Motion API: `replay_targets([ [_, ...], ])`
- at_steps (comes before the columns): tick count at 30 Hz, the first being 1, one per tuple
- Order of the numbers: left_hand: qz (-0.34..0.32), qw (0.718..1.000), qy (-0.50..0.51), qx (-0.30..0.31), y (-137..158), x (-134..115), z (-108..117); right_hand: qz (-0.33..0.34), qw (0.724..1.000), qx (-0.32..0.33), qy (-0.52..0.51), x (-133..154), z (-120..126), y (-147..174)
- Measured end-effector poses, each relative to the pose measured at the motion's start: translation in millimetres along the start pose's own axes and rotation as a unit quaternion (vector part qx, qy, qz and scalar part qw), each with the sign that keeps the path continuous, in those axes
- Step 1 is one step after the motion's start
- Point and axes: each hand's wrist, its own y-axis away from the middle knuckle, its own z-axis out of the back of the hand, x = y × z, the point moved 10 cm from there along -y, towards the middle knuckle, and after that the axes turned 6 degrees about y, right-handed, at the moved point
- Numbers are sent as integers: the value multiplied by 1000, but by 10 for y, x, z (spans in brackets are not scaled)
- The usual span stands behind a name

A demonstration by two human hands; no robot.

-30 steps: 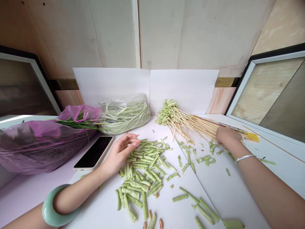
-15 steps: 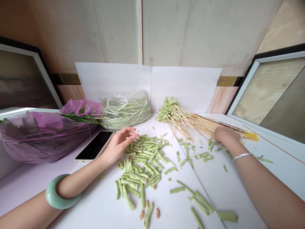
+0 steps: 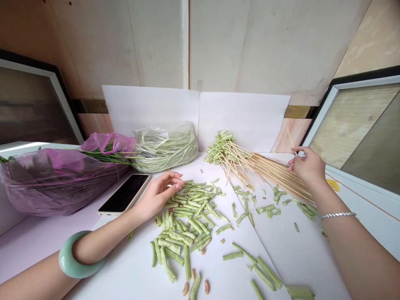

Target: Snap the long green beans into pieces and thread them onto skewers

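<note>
My right hand (image 3: pixel 308 166) is raised over the bundle of bare wooden skewers (image 3: pixel 278 173), its fingers pinched on one thin skewer (image 3: pixel 290 137) that points up, slightly blurred. At the left edge of a pile of cut green bean pieces (image 3: pixel 190 221), my left hand (image 3: pixel 162 187) hovers or rests with loosely curved fingers apart and nothing in them. Behind the pile lie several loaded skewers (image 3: pixel 221 146), their far ends covered with bean pieces. A jade-green bangle (image 3: pixel 70 254) circles my left forearm.
A black-screened phone (image 3: pixel 125 193) lies left of my left hand. Behind it are a purple plastic bag (image 3: pixel 59 179) of greens and a clear bag of long beans (image 3: pixel 165 148). Loose bean scraps (image 3: pixel 268 208) and brown bean seeds (image 3: pixel 206 286) are scattered about. White boards (image 3: pixel 243 121) stand at the back.
My right hand has lifted up from the skewer bundle and moved slightly right, now with one skewer in its fingers. My left hand has stayed nearly still beside the bean pieces.
</note>
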Motion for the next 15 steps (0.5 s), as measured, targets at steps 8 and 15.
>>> replay_targets([
  [8,-12,999,-32,13,-18,49,5,21,929,-84,-359,421,127,217],
  [15,-5,992,-117,41,-22,104,-20,116,856,-270,-426,661,671,505],
])
